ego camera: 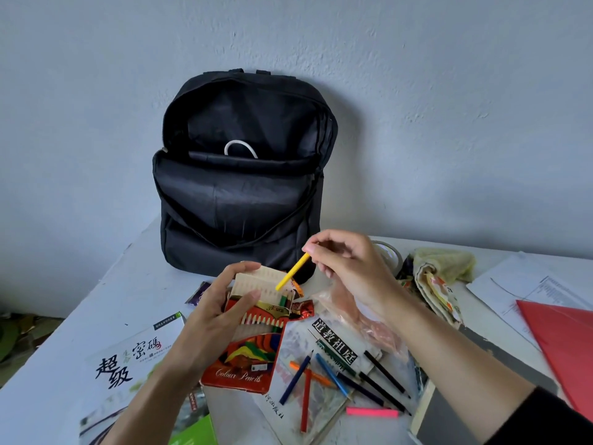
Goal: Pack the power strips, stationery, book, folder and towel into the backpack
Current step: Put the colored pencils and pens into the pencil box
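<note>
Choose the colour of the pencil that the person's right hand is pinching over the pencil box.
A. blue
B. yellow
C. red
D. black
B: the right hand pinches a yellow pencil by its upper end, its lower tip over the open top of the colour pencil box that the left hand holds.
</note>
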Motion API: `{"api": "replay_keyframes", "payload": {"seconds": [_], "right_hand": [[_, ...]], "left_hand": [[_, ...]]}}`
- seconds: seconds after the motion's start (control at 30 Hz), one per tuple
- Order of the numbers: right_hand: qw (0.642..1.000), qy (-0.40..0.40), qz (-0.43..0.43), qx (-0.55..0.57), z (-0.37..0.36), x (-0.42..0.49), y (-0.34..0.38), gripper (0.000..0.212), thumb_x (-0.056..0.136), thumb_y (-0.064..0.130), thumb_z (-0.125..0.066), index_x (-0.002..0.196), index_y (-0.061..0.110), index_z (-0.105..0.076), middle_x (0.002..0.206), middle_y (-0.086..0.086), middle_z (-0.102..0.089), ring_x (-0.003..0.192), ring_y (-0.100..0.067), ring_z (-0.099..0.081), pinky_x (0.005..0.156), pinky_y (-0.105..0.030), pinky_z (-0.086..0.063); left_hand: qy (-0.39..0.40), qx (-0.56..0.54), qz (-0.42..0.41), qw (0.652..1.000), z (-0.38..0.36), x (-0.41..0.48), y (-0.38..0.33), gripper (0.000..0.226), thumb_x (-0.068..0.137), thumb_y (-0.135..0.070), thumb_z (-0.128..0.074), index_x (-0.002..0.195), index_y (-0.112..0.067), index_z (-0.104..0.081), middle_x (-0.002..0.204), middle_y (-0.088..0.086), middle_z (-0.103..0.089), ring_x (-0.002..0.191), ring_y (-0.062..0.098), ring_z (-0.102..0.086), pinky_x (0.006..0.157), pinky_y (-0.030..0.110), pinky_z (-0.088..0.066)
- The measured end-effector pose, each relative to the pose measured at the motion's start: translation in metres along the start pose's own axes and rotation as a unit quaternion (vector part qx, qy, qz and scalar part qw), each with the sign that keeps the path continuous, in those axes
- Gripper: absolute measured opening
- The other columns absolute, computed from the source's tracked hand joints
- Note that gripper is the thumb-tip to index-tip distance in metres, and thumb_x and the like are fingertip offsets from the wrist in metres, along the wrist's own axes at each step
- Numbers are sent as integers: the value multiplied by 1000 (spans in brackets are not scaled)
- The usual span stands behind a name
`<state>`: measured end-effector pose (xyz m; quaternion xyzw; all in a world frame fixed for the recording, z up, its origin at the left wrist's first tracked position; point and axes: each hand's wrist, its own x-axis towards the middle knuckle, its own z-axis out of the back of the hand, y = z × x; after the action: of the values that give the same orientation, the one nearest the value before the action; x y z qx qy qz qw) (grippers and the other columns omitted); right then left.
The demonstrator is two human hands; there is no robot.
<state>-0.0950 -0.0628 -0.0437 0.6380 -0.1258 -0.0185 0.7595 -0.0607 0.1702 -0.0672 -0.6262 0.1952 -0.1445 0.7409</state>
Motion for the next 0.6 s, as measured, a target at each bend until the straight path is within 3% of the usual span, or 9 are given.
{"api": "replay_keyframes", "payload": {"seconds": [0.13, 0.27, 0.37, 0.43, 0.53, 0.6], "right_hand": [[986, 26, 47, -156, -17, 2, 0, 9, 95, 20, -69, 89, 17, -75, 82, 4, -73, 77, -10, -67, 72, -25, -53], [982, 57, 55, -172, -30, -1, -4, 4, 90, 19, -76, 91, 16, -77, 80, 3, -73, 74, -10, -65, 67, -14, -46], [977, 99, 53, -183, -37, -9, -14, 18, 83, 24, -84, 98, 26, -74, 84, 6, -68, 75, -7, -62, 67, -15, -44], [984, 100, 33, -146, -39, -13, -19, 24, 81, 30, -86, 100, 29, -71, 86, 5, -66, 78, -12, -62, 69, -24, -50], [995, 45, 17, -88, -34, -15, -28, 10, 89, 30, -78, 93, 24, -70, 82, 1, -67, 75, -16, -60, 69, -28, -48], [991, 30, 13, -129, -25, -16, -34, 9, 93, 25, -74, 86, 21, -70, 79, 0, -69, 71, -12, -61, 66, -31, -49]], "left_hand": [[24, -10, -15, 1000, 2, -5, -6, 34, 103, -21, -57, 131, -39, -55, 106, 2, -76, 93, 27, -78, 82, 45, -62], [20, -22, -22, 999, 7, -7, -9, 33, 101, -18, -58, 128, -38, -58, 101, 0, -76, 89, 24, -78, 69, 31, -62], [14, -18, -8, 1000, 11, -7, -5, 34, 101, -18, -60, 126, -40, -59, 102, 4, -75, 89, 27, -78, 75, 41, -64], [17, -27, 9, 999, 14, -8, 1, 34, 101, -20, -60, 128, -40, -59, 105, 6, -75, 91, 30, -77, 81, 50, -63], [18, -51, 38, 998, 18, -9, 8, 34, 100, -22, -61, 127, -42, -59, 106, 7, -76, 92, 32, -77, 84, 54, -62], [14, -61, 51, 997, 20, -7, 11, 34, 99, -21, -63, 124, -43, -61, 107, 7, -76, 92, 32, -78, 83, 53, -62]]}}
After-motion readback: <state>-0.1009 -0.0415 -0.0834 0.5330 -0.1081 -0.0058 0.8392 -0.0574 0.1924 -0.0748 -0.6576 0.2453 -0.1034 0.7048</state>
